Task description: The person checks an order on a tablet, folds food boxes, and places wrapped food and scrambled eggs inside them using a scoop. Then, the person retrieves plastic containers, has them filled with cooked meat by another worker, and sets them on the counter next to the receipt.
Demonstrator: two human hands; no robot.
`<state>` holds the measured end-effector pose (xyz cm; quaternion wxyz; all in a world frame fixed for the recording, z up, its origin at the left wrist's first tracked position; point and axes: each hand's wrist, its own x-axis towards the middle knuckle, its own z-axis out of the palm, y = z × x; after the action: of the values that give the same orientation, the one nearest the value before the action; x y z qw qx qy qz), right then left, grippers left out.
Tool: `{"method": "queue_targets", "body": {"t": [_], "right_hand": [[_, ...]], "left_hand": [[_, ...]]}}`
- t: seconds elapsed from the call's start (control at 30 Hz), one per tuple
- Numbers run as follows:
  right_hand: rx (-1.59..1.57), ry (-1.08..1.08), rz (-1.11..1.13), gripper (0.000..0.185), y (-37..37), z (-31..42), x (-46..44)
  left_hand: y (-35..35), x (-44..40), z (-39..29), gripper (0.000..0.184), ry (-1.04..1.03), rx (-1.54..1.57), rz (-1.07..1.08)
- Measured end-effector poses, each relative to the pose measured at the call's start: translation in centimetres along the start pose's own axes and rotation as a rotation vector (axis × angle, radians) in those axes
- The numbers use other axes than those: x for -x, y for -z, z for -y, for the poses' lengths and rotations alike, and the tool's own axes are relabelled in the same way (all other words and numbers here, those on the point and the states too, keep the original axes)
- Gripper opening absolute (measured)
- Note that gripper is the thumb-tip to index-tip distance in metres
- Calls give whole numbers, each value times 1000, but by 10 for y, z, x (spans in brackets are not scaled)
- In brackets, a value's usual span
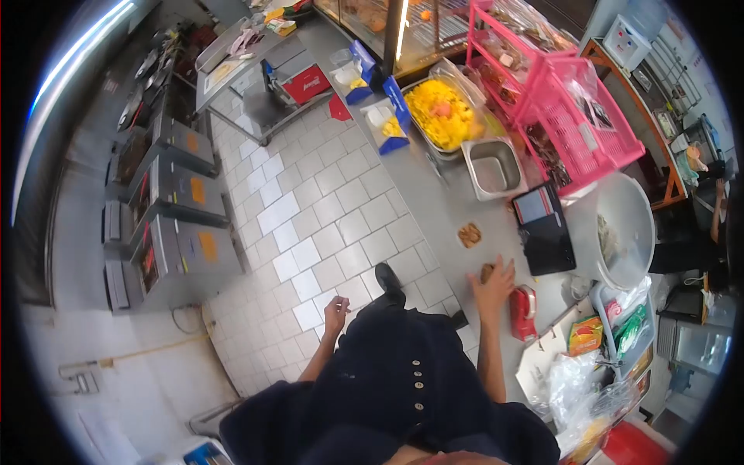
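Note:
My right hand (pixel 494 291) is over the steel counter (pixel 434 209) with its fingers spread. A small brown piece (pixel 487 271), its kind unclear, sits beside the thumb and fingers; whether they touch it I cannot make out. Just beyond lies a small square of brown, food-like pieces (pixel 469 235). Close to the wrist stands a red tape dispenser (pixel 523 312), and further right a dark tablet (pixel 542 229) rests on the counter. My left hand (pixel 336 314) hangs low above the tiled floor, loosely curled with a gap at the fingertips and nothing visible in it.
An empty steel pan (pixel 494 168) and a tray of yellow pieces (pixel 442 114) stand further along the counter. Pink baskets (pixel 577 143) and a large translucent tub (pixel 626 232) line its far side. Plastic bags (pixel 577 384) lie nearer me. Steel fryer-like units (pixel 194 256) stand left.

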<state>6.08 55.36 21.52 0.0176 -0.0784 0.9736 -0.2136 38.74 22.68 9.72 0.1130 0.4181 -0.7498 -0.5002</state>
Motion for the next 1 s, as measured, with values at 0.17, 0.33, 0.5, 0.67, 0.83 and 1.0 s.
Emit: {"method": "queue_targets", "body": {"t": [0.17,0.33,0.5,0.67,0.83,1.0], "right_hand": [[-182,105,-305,51,-34,59,-20],[-397,280,-104,16,-59,184,-52],[-557,416,-49,13,-116,298,-123],[-608,601,70,17,-174,404,-254],[-620,636,115,33,-207,525,-408],[-579,622,88,47,-259,609,-506]], "left_hand": [[45,-148,-20,41,-31,-81,-15],[57,-313,-89,14,-270,277,0],[67,-431,-167,15,-279,258,94],[75,-517,-207,13,-380,161,139],[94,-617,-243,15,-464,117,25],[92,-734,-273,19,-608,-43,-144]]}}
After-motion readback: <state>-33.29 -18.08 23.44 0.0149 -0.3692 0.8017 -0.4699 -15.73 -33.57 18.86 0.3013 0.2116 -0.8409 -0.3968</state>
